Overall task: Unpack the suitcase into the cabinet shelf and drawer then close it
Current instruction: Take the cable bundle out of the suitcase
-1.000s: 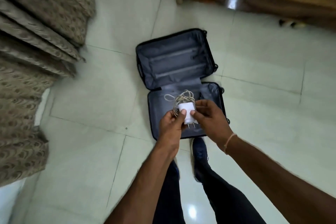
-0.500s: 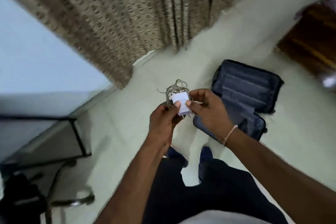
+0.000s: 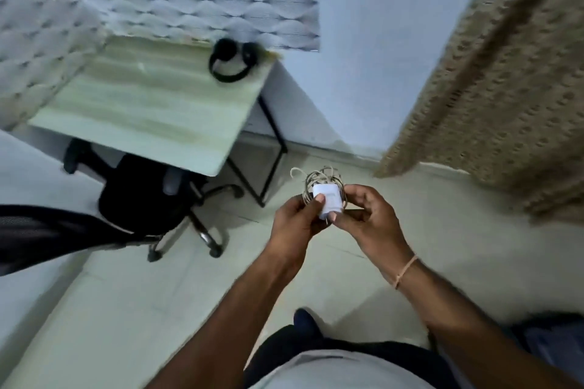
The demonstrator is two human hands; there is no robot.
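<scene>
A white charger (image 3: pixel 328 200) with its pale cable coiled behind it (image 3: pixel 319 178) is held in front of me, above the floor. My left hand (image 3: pixel 295 219) grips it from the left, thumb on the white block. My right hand (image 3: pixel 366 218) pinches it from the right. A dark blue corner of the open suitcase (image 3: pixel 556 344) shows at the bottom right edge, behind my right arm. No cabinet is in view.
A pale desk (image 3: pixel 148 110) on black legs stands at the left, with black headphones (image 3: pixel 232 61) on its far corner. A black office chair (image 3: pixel 148 196) is tucked under it. A patterned curtain (image 3: pixel 493 82) hangs at the right. Tiled floor lies around my feet.
My view has swung left, away from the suitcase, past the curtain to the desk and chair. Both hands still hold the charger in the same way.
</scene>
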